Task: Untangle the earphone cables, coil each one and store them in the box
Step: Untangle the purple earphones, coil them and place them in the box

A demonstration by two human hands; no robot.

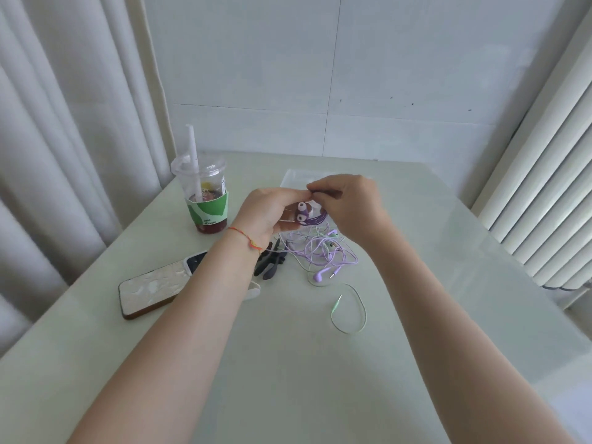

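We see two hands up over the table (416, 283). The left hand (266, 213) grips a small bunch of dark purple cable (315, 217) with two earbuds (301, 212) on it, and the right hand (349, 206) pinches the end of that same cable. Under the hands lies one messy pile of cables (323, 251), light purple and pale green mixed up, and we cannot count how many. One green plug (336, 304) with a loop of wire lies alone, nearer to us. There is one cup (205, 193) with one straw, one phone (157, 291) partly under the left arm, and a dark thing (272, 262) that we cannot make out. Something clear (293, 177) sits behind the hands, mostly hidden; we cannot tell if it is the box.
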